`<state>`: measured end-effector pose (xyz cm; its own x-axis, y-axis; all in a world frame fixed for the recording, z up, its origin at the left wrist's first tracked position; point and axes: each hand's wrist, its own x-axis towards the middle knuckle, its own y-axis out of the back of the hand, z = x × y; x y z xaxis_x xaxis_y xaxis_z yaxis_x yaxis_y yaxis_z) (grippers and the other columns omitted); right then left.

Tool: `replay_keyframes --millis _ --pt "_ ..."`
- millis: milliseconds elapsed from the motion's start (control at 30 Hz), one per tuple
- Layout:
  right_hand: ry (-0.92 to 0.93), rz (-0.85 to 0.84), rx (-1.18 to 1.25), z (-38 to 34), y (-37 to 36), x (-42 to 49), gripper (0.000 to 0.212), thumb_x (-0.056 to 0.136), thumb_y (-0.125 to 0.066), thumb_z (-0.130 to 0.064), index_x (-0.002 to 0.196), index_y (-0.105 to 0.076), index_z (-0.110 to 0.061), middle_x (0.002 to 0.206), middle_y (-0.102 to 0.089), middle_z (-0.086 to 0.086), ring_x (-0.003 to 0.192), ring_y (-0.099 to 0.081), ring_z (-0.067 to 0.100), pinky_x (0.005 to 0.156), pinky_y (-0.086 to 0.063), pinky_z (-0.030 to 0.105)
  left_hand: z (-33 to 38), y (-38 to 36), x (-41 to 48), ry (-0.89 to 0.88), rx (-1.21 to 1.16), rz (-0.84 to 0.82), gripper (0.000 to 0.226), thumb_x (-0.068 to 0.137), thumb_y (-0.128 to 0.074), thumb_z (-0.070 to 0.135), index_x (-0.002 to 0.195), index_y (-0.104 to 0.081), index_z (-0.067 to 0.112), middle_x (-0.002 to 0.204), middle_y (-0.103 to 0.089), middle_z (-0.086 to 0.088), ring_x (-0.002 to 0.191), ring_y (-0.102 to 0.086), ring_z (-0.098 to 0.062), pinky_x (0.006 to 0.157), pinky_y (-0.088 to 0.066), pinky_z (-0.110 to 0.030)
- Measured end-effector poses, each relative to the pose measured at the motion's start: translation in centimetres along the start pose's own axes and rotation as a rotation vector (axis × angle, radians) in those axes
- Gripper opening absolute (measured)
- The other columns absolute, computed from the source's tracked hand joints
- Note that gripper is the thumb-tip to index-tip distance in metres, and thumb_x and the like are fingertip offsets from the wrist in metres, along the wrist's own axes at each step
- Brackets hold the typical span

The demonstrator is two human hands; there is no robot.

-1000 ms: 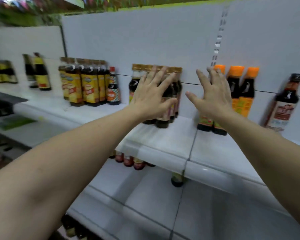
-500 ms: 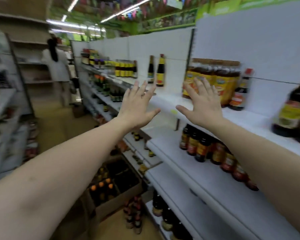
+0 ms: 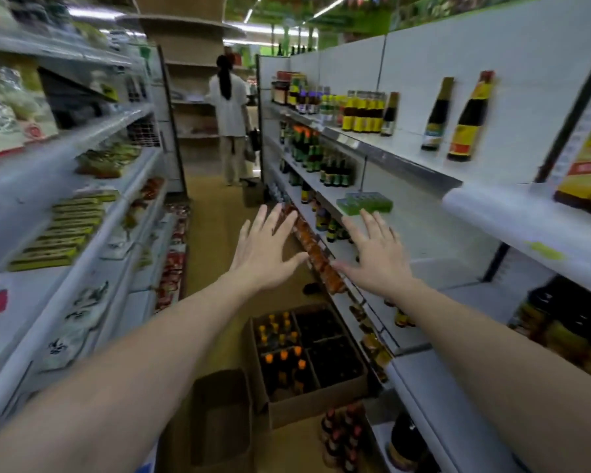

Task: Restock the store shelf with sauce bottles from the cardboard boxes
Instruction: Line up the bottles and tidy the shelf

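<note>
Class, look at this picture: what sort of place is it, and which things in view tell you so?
Most likely a grocery store aisle: long shelves of sauce bottles and an open cardboard box of stock on the floor.

The view swings left, away from the shelf [image 3: 406,155] face it looked at squarely a second ago, and now runs down the aisle. The bottles with gold caps and orange caps that stood just behind the hands are out of sight. The left hand [image 3: 265,254] and right hand [image 3: 376,256], both spread and empty, no longer hover before the bottles; they hang over the floor [image 3: 215,233] and the lower shelf edges. An open box [image 3: 307,356] with orange-capped bottles [image 3: 284,358] comes fully into view below them, and a person [image 3: 229,114] shows larger at the aisle's end.
</note>
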<state>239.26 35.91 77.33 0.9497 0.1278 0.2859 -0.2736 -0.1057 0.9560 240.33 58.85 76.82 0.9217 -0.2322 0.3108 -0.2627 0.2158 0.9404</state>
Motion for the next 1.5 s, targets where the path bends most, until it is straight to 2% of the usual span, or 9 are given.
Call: replay_keyframes --millis 267,433,567,767,1067,1233,1333,1400,1500 --pt "0.063 -0.176 0.071 0.2 -10.6 11.6 0.095 0.090 -0.052 -0.076 0.164 -0.007 -0.036 0.173 0.001 0.005 0.159 0.006 0.027 0.127 -0.004 0.052 -4.9 -9.2 7.4 0.107 -0.038 -0.130 0.083 0.099 -0.045 0.067 0.165 -0.006 0.035 0.174 0.004 0.001 0.159 0.010 -0.024 0.128 -0.005 -0.052" --pt "0.100 -0.316 0.085 -0.8 -17.1 16.6 0.095 0.090 -0.054 -0.075 0.164 -0.009 -0.037 0.173 -0.001 0.004 0.159 0.004 0.027 0.127 -0.008 0.052 -9.2 -14.8 10.4 0.175 -0.084 -0.214 0.083 0.099 -0.048 0.065 0.165 -0.008 0.034 0.174 0.001 -0.001 0.160 0.008 -0.025 0.127 -0.005 -0.052" --pt "0.057 -0.474 0.085 -1.5 -22.8 19.5 0.097 0.089 -0.055 -0.076 0.164 -0.007 -0.037 0.173 0.001 0.002 0.159 0.002 0.028 0.127 -0.011 0.052 -13.0 -20.0 12.0 0.244 -0.150 -0.329 0.083 0.100 -0.050 0.064 0.165 -0.009 0.033 0.174 0.001 -0.001 0.160 0.008 -0.025 0.126 -0.006 -0.052" --pt "-0.051 -0.633 0.083 -1.6 -30.8 22.2 0.097 0.090 -0.056 -0.074 0.164 -0.008 -0.034 0.172 -0.002 0.005 0.158 -0.001 0.033 0.125 -0.013 0.054 -18.1 -27.2 14.5 0.297 -0.223 -0.524 0.085 0.100 -0.052 0.062 0.166 -0.006 0.032 0.174 0.003 -0.001 0.160 0.007 -0.026 0.126 -0.010 -0.051" --pt "-0.100 -0.872 0.165 -0.4 -45.0 23.2 0.096 0.091 -0.060 -0.069 0.164 -0.010 -0.030 0.171 -0.004 0.007 0.157 -0.004 0.035 0.124 -0.018 0.056 -22.1 -40.5 16.3 0.425 -0.327 -0.746 0.084 0.100 -0.056 0.056 0.165 -0.010 0.031 0.173 -0.003 -0.007 0.159 -0.001 -0.032 0.125 -0.019 -0.049" --pt "-0.099 -0.947 0.216 1.2 -57.3 22.4 0.091 0.091 -0.066 -0.060 0.161 -0.023 -0.022 0.165 -0.022 0.013 0.149 -0.024 0.038 0.116 -0.032 0.051 -23.8 -52.8 16.2 0.512 -0.418 -0.830 0.084 0.100 -0.059 0.051 0.165 -0.013 0.023 0.173 -0.003 -0.008 0.158 -0.006 -0.031 0.126 -0.021 -0.048" --pt "-0.136 -1.011 0.261 2.6 -66.4 21.1 0.079 0.091 -0.069 -0.053 0.155 -0.037 -0.018 0.157 -0.036 0.014 0.140 -0.036 0.038 0.111 -0.040 0.048 -24.1 -61.5 15.3 0.553 -0.436 -0.837 0.073 0.099 -0.065 0.040 0.159 -0.032 0.014 0.166 -0.023 -0.015 0.153 -0.023 -0.034 0.120 -0.032 -0.047" --pt "-0.165 -1.051 0.266 3.7 -72.2 19.9 0.076 0.093 -0.068 -0.052 0.153 -0.039 -0.016 0.155 -0.037 0.014 0.139 -0.039 0.038 0.109 -0.041 0.047 -24.3 -67.3 14.8 0.534 -0.410 -0.822 0.062 0.096 -0.070 0.033 0.149 -0.048 0.009 0.151 -0.044 -0.017 0.140 -0.042 -0.038 0.109 -0.043 -0.048" --pt "-0.196 -1.116 0.308 4.9 -79.3 17.8 0.072 0.100 -0.064 -0.046 0.155 -0.035 -0.012 0.158 -0.031 0.018 0.140 -0.039 0.040 0.109 -0.041 0.047 -24.6 -74.1 14.2 0.460 -0.293 -0.873 0.054 0.097 -0.068 0.029 0.144 -0.051 0.009 0.137 -0.052 -0.015 0.126 -0.052 -0.037 0.093 -0.048 -0.045"
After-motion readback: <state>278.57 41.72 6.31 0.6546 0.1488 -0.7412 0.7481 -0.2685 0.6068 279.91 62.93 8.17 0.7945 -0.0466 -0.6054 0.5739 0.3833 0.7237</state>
